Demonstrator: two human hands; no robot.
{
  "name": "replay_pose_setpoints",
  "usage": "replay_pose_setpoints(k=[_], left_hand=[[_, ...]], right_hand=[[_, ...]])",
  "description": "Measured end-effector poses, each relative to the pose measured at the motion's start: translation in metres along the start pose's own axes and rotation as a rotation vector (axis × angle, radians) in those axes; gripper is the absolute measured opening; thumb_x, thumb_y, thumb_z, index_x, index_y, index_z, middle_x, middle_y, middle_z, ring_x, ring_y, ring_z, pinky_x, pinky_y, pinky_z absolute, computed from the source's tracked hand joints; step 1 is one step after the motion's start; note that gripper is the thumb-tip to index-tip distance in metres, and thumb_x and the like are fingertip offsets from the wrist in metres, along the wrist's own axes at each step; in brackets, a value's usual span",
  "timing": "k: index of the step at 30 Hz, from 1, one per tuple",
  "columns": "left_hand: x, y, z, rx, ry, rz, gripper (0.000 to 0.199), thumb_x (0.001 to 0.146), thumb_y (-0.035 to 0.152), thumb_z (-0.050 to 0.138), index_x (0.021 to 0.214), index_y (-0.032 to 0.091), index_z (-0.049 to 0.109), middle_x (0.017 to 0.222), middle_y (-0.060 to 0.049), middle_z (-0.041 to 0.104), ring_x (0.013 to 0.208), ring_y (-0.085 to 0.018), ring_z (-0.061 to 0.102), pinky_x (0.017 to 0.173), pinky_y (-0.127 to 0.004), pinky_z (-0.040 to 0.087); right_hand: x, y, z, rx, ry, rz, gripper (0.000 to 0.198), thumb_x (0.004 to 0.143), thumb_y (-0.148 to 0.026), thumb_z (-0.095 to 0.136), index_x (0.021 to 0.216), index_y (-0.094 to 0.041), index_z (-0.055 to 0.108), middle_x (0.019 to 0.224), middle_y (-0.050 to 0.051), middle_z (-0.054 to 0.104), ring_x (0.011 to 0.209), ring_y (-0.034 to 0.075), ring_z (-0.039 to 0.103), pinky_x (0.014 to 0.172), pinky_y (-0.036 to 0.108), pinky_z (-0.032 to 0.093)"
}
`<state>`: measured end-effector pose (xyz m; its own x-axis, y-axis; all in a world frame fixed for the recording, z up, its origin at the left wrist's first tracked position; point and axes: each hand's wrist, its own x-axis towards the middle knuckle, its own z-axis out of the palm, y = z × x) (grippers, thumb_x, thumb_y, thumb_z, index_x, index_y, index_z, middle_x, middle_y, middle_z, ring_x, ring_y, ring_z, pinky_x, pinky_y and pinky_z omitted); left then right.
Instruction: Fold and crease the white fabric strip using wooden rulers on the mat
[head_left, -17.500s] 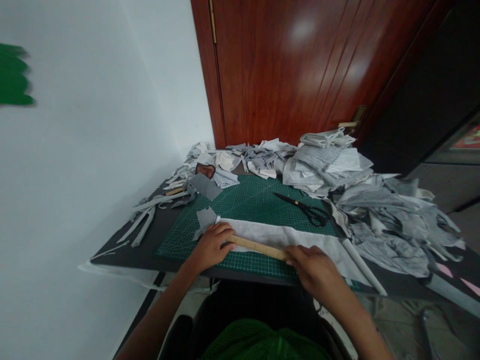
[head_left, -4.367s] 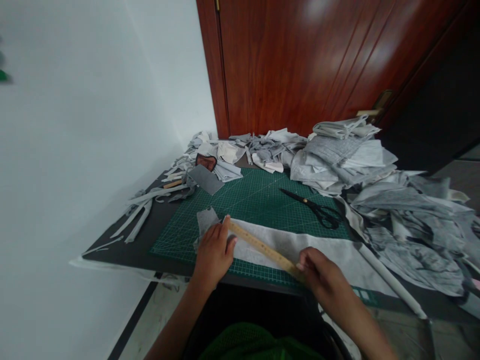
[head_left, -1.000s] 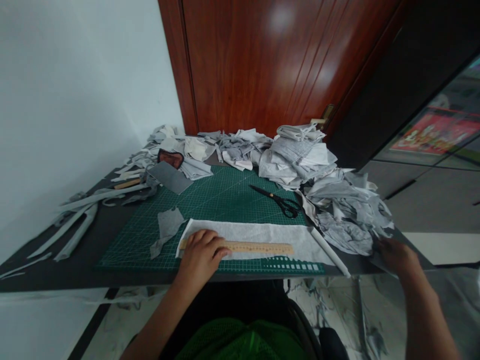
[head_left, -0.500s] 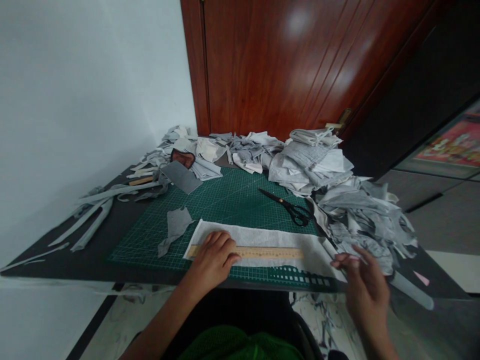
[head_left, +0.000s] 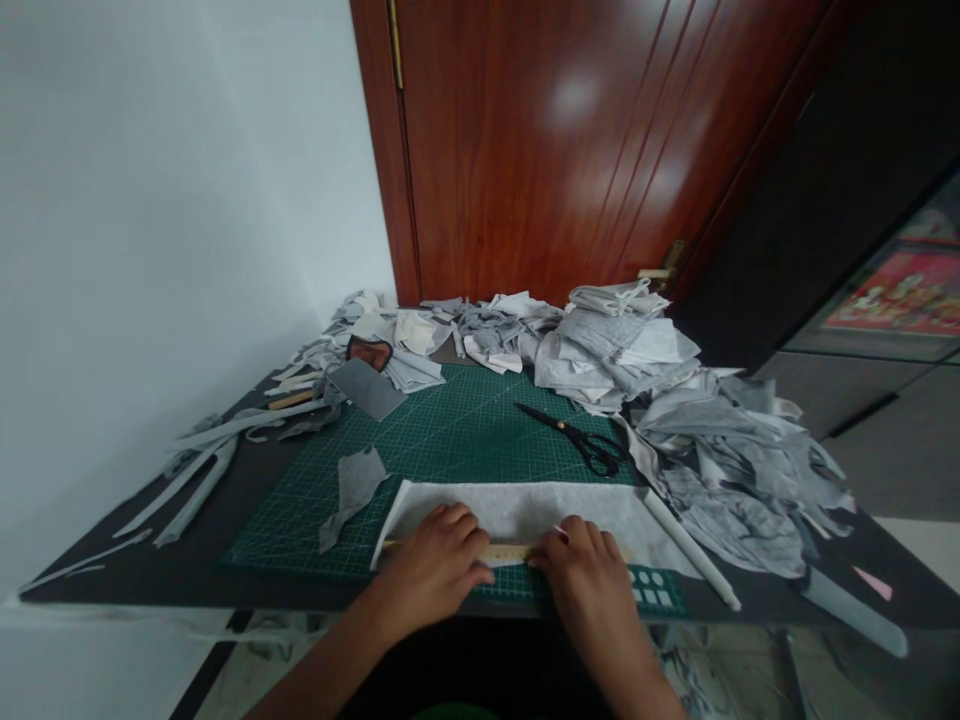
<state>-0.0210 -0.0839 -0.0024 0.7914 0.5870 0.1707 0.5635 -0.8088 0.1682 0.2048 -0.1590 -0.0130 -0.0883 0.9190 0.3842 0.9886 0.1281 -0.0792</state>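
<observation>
A pale strip of cloth (head_left: 525,502) lies lengthwise near the table's front edge. Across its near side runs a wooden ruler (head_left: 506,552), partly covered by both hands. My left hand (head_left: 442,555) has its fingers over the ruler's left part and its thumb at the near edge. Further right, my right hand (head_left: 589,565) holds the ruler with bent fingers. A small pink bit (head_left: 559,529) shows by its forefinger, too small to identify. A whitish roll (head_left: 694,550) lies slanted at the cloth's right end. Black scissors (head_left: 585,440) rest beyond the cloth.
A green cutting mat (head_left: 480,430) covers the table's middle. Heaped grey cloth (head_left: 615,345) lines the back and right. Cloth strips (head_left: 199,495) and a grey scrap (head_left: 356,490) lie left. A pink triangular piece (head_left: 874,582) is at far right. A wooden door (head_left: 525,150) stands behind.
My right hand has moved left from the cloth's right end onto the ruler. The ruler now lies closer to the cloth's near edge. My view has tilted slightly upward.
</observation>
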Motion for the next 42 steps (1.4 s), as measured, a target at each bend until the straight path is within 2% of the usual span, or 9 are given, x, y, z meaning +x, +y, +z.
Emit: replay_pose_setpoints(k=[5, 11, 14, 17, 21, 26, 30, 34, 42], left_hand=[[0.008, -0.006, -0.017, -0.125, -0.077, 0.034, 0.053, 0.078, 0.07, 0.078, 0.095, 0.021, 0.068, 0.098, -0.004, 0.069, 0.1, -0.027, 0.063, 0.084, -0.035, 0.045], [0.003, -0.022, -0.023, -0.127, -0.072, 0.125, 0.061, 0.087, 0.075, 0.064, 0.117, 0.021, 0.066, 0.107, -0.007, 0.07, 0.102, -0.027, 0.064, 0.087, -0.035, 0.044], [0.001, -0.033, -0.027, -0.039, -0.073, 0.13, 0.059, 0.089, 0.074, 0.061, 0.111, 0.019, 0.066, 0.105, -0.008, 0.069, 0.101, -0.028, 0.063, 0.087, -0.036, 0.044], [0.007, -0.042, -0.029, 0.015, -0.07, 0.104, 0.048, 0.094, 0.067, 0.061, 0.098, 0.02, 0.068, 0.109, -0.008, 0.067, 0.103, -0.027, 0.062, 0.089, -0.037, 0.044], [0.03, -0.047, -0.027, -0.011, 0.014, -0.032, 0.03, 0.102, 0.043, 0.058, 0.123, 0.022, 0.065, 0.124, -0.008, 0.064, 0.115, -0.026, 0.058, 0.097, -0.038, 0.044], [0.045, -0.053, -0.018, -0.261, -0.097, -0.245, 0.022, 0.08, 0.033, 0.081, 0.089, 0.02, 0.065, 0.093, -0.003, 0.064, 0.099, -0.025, 0.058, 0.087, -0.034, 0.044], [0.035, -0.057, -0.014, -0.465, -0.113, -0.273, 0.031, 0.07, 0.036, 0.086, 0.068, 0.02, 0.058, 0.068, 0.004, 0.054, 0.07, -0.016, 0.051, 0.069, -0.026, 0.038], [0.021, -0.058, -0.018, -0.737, 0.081, -0.383, 0.041, 0.078, 0.053, 0.073, 0.065, 0.02, 0.054, 0.061, 0.006, 0.049, 0.062, -0.013, 0.044, 0.061, -0.025, 0.034], [-0.036, -0.091, -0.05, -1.106, 0.946, -0.88, 0.052, 0.083, 0.076, 0.055, 0.083, 0.025, 0.043, 0.069, 0.006, 0.045, 0.062, -0.014, 0.046, 0.055, -0.023, 0.041]], right_hand=[[-0.01, 0.012, 0.007, -0.021, 0.041, -0.052, 0.015, 0.086, -0.014, 0.078, 0.088, -0.024, 0.067, 0.092, 0.006, 0.065, 0.084, 0.03, 0.057, 0.075, 0.042, 0.04], [-0.021, 0.029, 0.024, 0.011, 0.051, -0.079, 0.015, 0.091, -0.011, 0.069, 0.089, -0.024, 0.062, 0.085, 0.005, 0.064, 0.08, 0.029, 0.058, 0.073, 0.041, 0.037], [-0.023, 0.032, 0.031, 0.021, 0.085, -0.07, 0.013, 0.097, -0.015, 0.06, 0.088, -0.025, 0.06, 0.084, 0.005, 0.064, 0.079, 0.029, 0.059, 0.073, 0.041, 0.036], [-0.022, 0.031, 0.034, 0.054, 0.126, -0.065, 0.019, 0.105, -0.027, 0.05, 0.087, -0.025, 0.058, 0.083, 0.005, 0.064, 0.077, 0.028, 0.06, 0.071, 0.04, 0.037], [-0.019, 0.03, 0.035, 0.093, 0.187, -0.078, 0.043, 0.103, -0.062, 0.046, 0.083, -0.026, 0.054, 0.079, 0.005, 0.064, 0.072, 0.027, 0.062, 0.068, 0.038, 0.04], [-0.019, 0.03, 0.034, 0.086, 0.214, -0.074, 0.054, 0.089, -0.08, 0.054, 0.083, -0.027, 0.051, 0.076, 0.004, 0.063, 0.067, 0.027, 0.063, 0.063, 0.037, 0.041], [-0.022, 0.032, 0.031, 0.09, 0.2, -0.101, 0.043, 0.089, -0.063, 0.069, 0.08, -0.027, 0.047, 0.072, 0.001, 0.061, 0.062, 0.024, 0.062, 0.059, 0.035, 0.039], [-0.03, 0.023, 0.026, 0.091, 0.238, -0.217, 0.015, 0.095, -0.028, 0.06, 0.084, -0.026, 0.05, 0.076, 0.002, 0.062, 0.065, 0.023, 0.062, 0.06, 0.033, 0.04], [-0.038, -0.047, 0.029, 0.247, 0.255, -0.352, 0.01, 0.094, -0.021, 0.05, 0.085, -0.025, 0.05, 0.076, 0.001, 0.06, 0.066, 0.02, 0.06, 0.061, 0.032, 0.039]])
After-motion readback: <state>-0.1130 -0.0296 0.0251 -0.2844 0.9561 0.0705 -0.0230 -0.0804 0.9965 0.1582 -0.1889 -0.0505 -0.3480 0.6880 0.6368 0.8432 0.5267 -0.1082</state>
